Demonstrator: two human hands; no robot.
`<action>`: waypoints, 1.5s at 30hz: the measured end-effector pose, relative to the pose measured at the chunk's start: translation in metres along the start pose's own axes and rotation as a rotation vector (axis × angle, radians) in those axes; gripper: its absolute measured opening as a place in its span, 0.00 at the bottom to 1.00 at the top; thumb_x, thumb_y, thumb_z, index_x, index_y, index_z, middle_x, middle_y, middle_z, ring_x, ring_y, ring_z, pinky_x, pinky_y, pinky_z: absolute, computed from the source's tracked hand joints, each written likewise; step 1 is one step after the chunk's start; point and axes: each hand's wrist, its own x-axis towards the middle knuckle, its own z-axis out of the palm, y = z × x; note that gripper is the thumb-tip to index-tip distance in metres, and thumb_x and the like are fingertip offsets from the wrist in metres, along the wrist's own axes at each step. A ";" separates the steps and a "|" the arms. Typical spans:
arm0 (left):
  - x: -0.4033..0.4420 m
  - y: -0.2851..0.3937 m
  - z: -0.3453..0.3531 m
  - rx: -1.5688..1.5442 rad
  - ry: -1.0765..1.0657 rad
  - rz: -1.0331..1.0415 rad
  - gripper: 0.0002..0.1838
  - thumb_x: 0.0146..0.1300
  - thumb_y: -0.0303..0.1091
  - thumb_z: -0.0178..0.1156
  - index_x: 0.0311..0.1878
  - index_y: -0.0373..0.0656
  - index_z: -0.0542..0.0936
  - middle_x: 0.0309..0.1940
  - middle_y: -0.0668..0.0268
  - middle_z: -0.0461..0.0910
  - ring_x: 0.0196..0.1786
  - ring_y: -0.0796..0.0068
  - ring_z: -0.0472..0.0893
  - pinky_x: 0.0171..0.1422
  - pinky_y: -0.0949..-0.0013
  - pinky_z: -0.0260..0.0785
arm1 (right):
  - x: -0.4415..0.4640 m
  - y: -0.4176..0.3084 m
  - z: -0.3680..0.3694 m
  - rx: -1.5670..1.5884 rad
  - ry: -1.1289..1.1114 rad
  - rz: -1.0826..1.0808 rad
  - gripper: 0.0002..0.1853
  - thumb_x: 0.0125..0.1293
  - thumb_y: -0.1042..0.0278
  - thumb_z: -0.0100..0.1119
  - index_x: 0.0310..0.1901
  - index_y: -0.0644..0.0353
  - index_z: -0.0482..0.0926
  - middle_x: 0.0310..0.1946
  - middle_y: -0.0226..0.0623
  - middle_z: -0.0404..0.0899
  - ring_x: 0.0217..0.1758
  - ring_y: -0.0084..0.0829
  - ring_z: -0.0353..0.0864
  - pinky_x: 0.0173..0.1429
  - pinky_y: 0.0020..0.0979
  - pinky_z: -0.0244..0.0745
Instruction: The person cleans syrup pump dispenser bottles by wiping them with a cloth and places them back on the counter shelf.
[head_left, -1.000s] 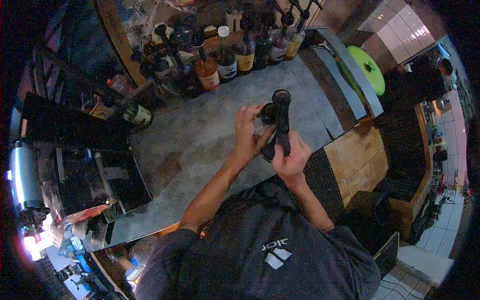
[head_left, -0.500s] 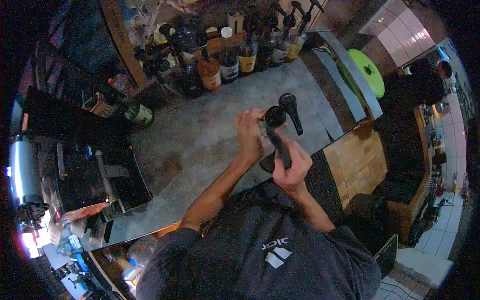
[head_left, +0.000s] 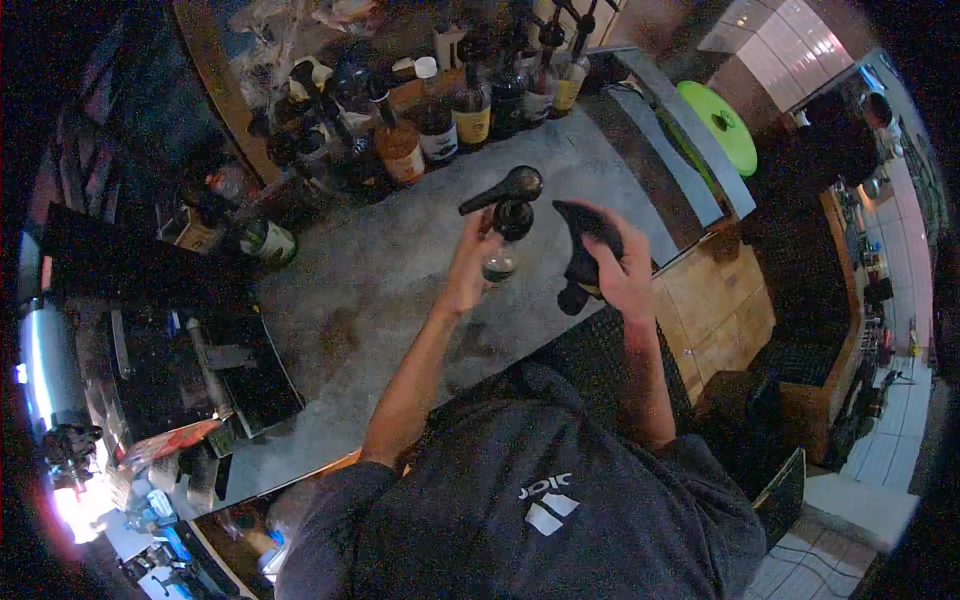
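Two hands closed: pump bottle (head_left: 500, 264) held by left hand (head_left: 463, 275), spout (head_left: 488, 195) directed leftward; dark object (head_left: 582, 262) gripped apart by right hand (head_left: 630, 280).

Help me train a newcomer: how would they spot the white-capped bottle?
Along the far edge of the grey counter stands a row of bottles. It is the dark bottle between the orange bottle and the yellow-labelled one. Its white cap sets it apart from its neighbours' dark tops.

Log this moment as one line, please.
left hand: holding black-topped glass container | right hand: gripping dark object, apart from container | grey counter: bottle row along far edge
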 end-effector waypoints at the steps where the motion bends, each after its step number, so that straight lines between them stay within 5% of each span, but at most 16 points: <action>1: -0.002 0.007 0.004 0.128 -0.017 0.095 0.27 0.64 0.44 0.49 0.65 0.46 0.62 0.60 0.66 0.65 0.64 0.70 0.64 0.69 0.62 0.55 | 0.005 -0.005 0.000 0.000 0.007 0.000 0.18 0.57 0.77 0.50 0.51 0.62 0.77 0.34 0.39 0.82 0.37 0.23 0.79 0.43 0.25 0.72; 4: -0.007 0.014 0.017 0.159 0.064 0.144 0.27 0.71 0.51 0.38 0.65 0.44 0.60 0.60 0.65 0.64 0.64 0.69 0.62 0.69 0.64 0.48 | 0.019 -0.012 0.005 -0.071 -0.141 0.174 0.20 0.55 0.77 0.50 0.51 0.62 0.76 0.38 0.42 0.82 0.42 0.26 0.81 0.48 0.26 0.72; 7: 0.002 0.000 0.015 0.004 -0.048 0.182 0.27 0.72 0.52 0.34 0.63 0.43 0.61 0.59 0.64 0.65 0.63 0.70 0.63 0.69 0.65 0.49 | 0.030 -0.002 0.016 -0.064 -0.130 -0.099 0.21 0.53 0.76 0.52 0.51 0.63 0.76 0.36 0.46 0.81 0.36 0.35 0.82 0.44 0.31 0.74; 11: 0.001 -0.004 0.021 0.003 -0.018 0.163 0.26 0.72 0.54 0.33 0.61 0.43 0.63 0.56 0.65 0.66 0.60 0.71 0.64 0.67 0.65 0.51 | 0.032 0.007 0.017 -0.138 -0.230 -0.132 0.20 0.53 0.76 0.53 0.50 0.66 0.75 0.26 0.43 0.77 0.29 0.23 0.75 0.39 0.26 0.72; 14: 0.002 -0.007 0.024 0.047 0.021 0.211 0.26 0.72 0.54 0.32 0.59 0.44 0.64 0.54 0.66 0.67 0.57 0.73 0.65 0.65 0.66 0.53 | 0.024 0.007 0.018 -0.131 -0.228 -0.119 0.22 0.50 0.75 0.54 0.50 0.67 0.74 0.29 0.44 0.77 0.30 0.32 0.78 0.40 0.28 0.72; 16: 0.003 -0.009 0.027 0.015 0.036 0.283 0.25 0.72 0.54 0.32 0.57 0.43 0.64 0.52 0.66 0.67 0.55 0.74 0.67 0.62 0.66 0.56 | 0.016 0.013 0.021 -0.345 -0.147 -0.306 0.30 0.48 0.72 0.59 0.58 0.56 0.72 0.38 0.49 0.80 0.35 0.48 0.80 0.40 0.36 0.75; 26: 0.003 -0.022 0.011 0.018 0.026 0.120 0.26 0.72 0.55 0.31 0.56 0.41 0.62 0.51 0.63 0.67 0.54 0.72 0.67 0.60 0.67 0.58 | -0.012 -0.011 0.027 -0.540 -0.192 -0.210 0.39 0.46 0.67 0.63 0.65 0.49 0.65 0.31 0.41 0.77 0.29 0.45 0.78 0.31 0.39 0.74; 29: 0.002 -0.009 0.014 0.252 0.063 0.283 0.27 0.72 0.54 0.29 0.57 0.40 0.62 0.51 0.63 0.66 0.54 0.71 0.67 0.60 0.67 0.57 | -0.021 -0.019 0.030 -0.575 -0.154 -0.211 0.36 0.42 0.73 0.60 0.60 0.51 0.71 0.27 0.42 0.75 0.25 0.46 0.75 0.30 0.37 0.71; 31: -0.001 -0.002 0.015 0.396 0.058 0.400 0.28 0.72 0.54 0.27 0.57 0.39 0.62 0.50 0.62 0.65 0.54 0.70 0.67 0.61 0.68 0.57 | -0.028 -0.016 0.031 -0.605 -0.365 -0.298 0.37 0.45 0.63 0.65 0.62 0.47 0.68 0.29 0.38 0.75 0.27 0.44 0.77 0.29 0.39 0.73; 36: 0.015 -0.013 0.013 0.340 0.027 0.438 0.29 0.72 0.53 0.26 0.57 0.38 0.63 0.51 0.61 0.66 0.55 0.68 0.67 0.62 0.67 0.56 | -0.040 -0.006 0.030 -0.381 -0.244 -0.167 0.31 0.46 0.67 0.62 0.57 0.51 0.73 0.30 0.40 0.78 0.29 0.44 0.79 0.32 0.38 0.74; 38: 0.008 -0.007 0.017 0.327 0.043 0.482 0.29 0.72 0.53 0.27 0.58 0.37 0.62 0.51 0.60 0.66 0.56 0.67 0.67 0.62 0.67 0.56 | -0.036 -0.002 0.024 -0.204 -0.009 -0.179 0.27 0.47 0.71 0.59 0.55 0.55 0.74 0.33 0.44 0.80 0.31 0.44 0.80 0.35 0.36 0.74; 39: 0.005 0.009 0.021 0.378 0.033 0.441 0.28 0.72 0.52 0.29 0.60 0.37 0.61 0.52 0.57 0.66 0.56 0.64 0.67 0.62 0.64 0.56 | -0.032 -0.024 0.014 -0.184 -0.060 0.070 0.24 0.50 0.73 0.56 0.54 0.59 0.74 0.36 0.47 0.80 0.33 0.44 0.81 0.38 0.33 0.75; 42: 0.010 -0.027 0.006 0.406 0.035 0.379 0.27 0.72 0.47 0.31 0.63 0.35 0.59 0.53 0.52 0.65 0.58 0.56 0.66 0.65 0.58 0.54 | -0.017 -0.031 0.003 -0.340 0.041 -0.080 0.23 0.52 0.74 0.55 0.54 0.59 0.74 0.36 0.47 0.81 0.34 0.43 0.82 0.40 0.33 0.75; 44: 0.016 -0.056 -0.002 0.384 0.055 0.361 0.26 0.72 0.44 0.32 0.64 0.34 0.58 0.55 0.49 0.64 0.59 0.52 0.65 0.67 0.55 0.51 | -0.011 -0.046 -0.004 -0.272 0.012 0.095 0.22 0.54 0.75 0.55 0.54 0.59 0.74 0.38 0.48 0.81 0.37 0.44 0.82 0.42 0.34 0.75; 45: 0.016 -0.058 -0.001 0.425 0.062 0.411 0.26 0.71 0.41 0.32 0.64 0.33 0.57 0.56 0.47 0.63 0.60 0.49 0.64 0.69 0.51 0.47 | -0.005 -0.045 -0.007 -0.338 0.088 -0.088 0.23 0.54 0.75 0.55 0.55 0.58 0.74 0.39 0.49 0.80 0.37 0.44 0.82 0.42 0.34 0.75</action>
